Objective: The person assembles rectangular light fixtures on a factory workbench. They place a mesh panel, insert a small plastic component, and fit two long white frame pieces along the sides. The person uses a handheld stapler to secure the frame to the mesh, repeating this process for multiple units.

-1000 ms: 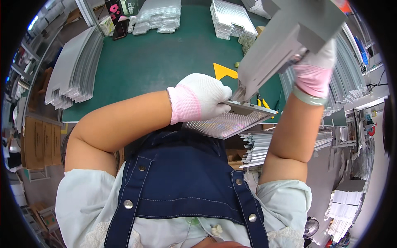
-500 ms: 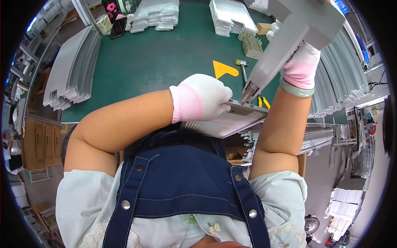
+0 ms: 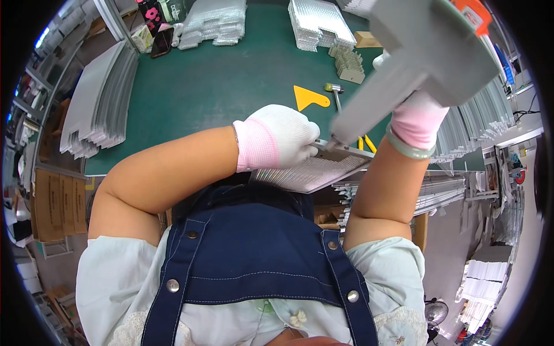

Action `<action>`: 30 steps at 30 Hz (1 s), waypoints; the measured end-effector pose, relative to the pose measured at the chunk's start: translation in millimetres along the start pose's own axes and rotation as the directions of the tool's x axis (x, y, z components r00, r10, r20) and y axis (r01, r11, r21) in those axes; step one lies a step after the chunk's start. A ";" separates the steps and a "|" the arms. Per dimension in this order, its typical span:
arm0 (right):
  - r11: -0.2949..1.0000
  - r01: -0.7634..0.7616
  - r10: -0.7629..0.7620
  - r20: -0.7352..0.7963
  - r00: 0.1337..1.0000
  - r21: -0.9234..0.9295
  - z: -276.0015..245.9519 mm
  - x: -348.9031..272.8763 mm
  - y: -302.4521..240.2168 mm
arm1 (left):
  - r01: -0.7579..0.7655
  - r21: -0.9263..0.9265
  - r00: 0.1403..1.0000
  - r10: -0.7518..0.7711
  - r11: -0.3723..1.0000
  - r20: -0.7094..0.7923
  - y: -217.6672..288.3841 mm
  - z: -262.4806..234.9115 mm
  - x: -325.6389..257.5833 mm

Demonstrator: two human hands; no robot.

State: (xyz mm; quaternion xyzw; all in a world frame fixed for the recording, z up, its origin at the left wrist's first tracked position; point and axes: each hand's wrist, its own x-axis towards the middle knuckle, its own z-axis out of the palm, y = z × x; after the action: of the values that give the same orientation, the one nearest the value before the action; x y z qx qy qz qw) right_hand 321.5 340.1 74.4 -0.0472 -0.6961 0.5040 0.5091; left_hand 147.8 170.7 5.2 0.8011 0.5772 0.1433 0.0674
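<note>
My left hand [image 3: 281,138], in a white glove with a pink cuff, has its fingers closed on the top edge of a thin framed mesh panel [image 3: 314,173]. The panel leans at the table's front edge, its shiny textured face toward me. In my right hand [image 3: 423,112], gloved the same way, is a large grey gun-shaped tool [image 3: 398,72] with an orange part at its back. The tool hides most of those fingers. Its long nose comes down to the panel's frame, just right of my left hand, and appears to touch it.
On the green table [image 3: 231,81] lie a yellow scraper [image 3: 310,98], a small hammer [image 3: 334,89] and yellow-handled pliers [image 3: 366,143]. Stacks of grey panels stand left [image 3: 98,98] and right [image 3: 476,98]. Clear ribbed sheets [image 3: 213,23], a phone [image 3: 162,43] and a finned block [image 3: 348,64] sit farther back.
The grey tool's body has swung right and toward me, with its nose shifting left along the panel's frame. My left hand stays closed on the panel, almost unmoved.
</note>
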 end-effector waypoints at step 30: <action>0.906 -0.051 0.109 0.116 0.987 -0.420 53.5 -69.2 -102.2 | -0.437 -0.176 0.767 0.263 0.882 -0.585 77.7 -80.7 -38.2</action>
State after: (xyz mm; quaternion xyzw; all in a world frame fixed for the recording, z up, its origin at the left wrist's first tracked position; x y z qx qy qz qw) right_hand 359.7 215.2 106.7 -0.1483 -0.8182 0.3668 0.4173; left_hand 182.2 104.8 97.3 0.8007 0.3816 0.4617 -0.0062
